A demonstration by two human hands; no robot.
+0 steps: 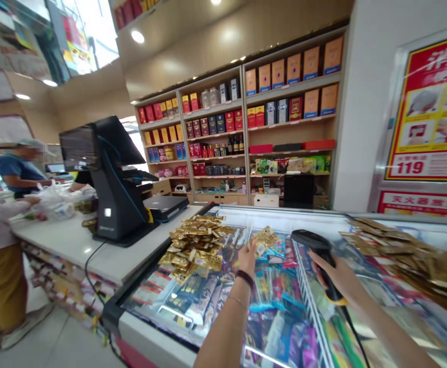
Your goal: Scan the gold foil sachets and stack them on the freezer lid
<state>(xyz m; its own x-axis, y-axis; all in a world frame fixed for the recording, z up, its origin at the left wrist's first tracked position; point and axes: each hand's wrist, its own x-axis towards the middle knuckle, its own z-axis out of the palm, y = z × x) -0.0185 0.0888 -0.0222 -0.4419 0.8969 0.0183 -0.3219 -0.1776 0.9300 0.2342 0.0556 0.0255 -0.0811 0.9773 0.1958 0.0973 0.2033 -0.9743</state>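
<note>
My left hand [247, 256] is closed on a small gold packet [264, 240], held above the glass top of a freezer chest [162, 335]. A beaded bracelet circles that wrist. In my right hand [332, 273] is a black handheld barcode scanner [315, 240], its head pointing left toward the packet and its cable trailing down. To the left of my hands, a heap of gold packets [196, 245] lies on the glass. Another spread of gold packets [418, 255] rests on the right side of the chest.
Under the glass are colourful wrapped goods [273, 286] and a white wire divider [311, 306]. A counter [131, 260] at left carries a checkout terminal [118, 189] and plastic bags [56, 199]. Two people stand at that counter. Shelves of boxed goods [215, 122] line the back wall.
</note>
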